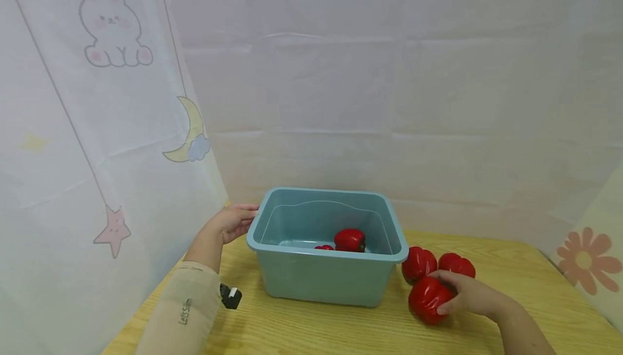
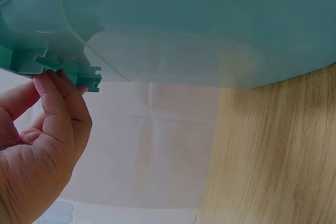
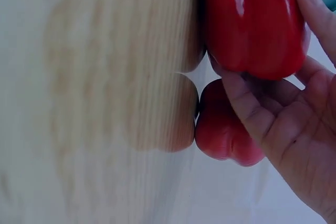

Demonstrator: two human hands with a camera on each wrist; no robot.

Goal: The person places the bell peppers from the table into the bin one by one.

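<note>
Right hand (image 1: 467, 296) grips red pepper (image 1: 429, 300) — long axis unclear; left hand (image 1: 234, 222) pinches bin (image 1: 326, 276) rim.

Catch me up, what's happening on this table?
A person sits at a light wooden table. The left hand holds the rim of a teal rectangular plastic bin; inside it lies one red bell pepper, with a bit of another red thing beside it. The right hand grips a glossy red bell pepper on the table right of the bin. Two more red peppers sit just behind it.
</note>
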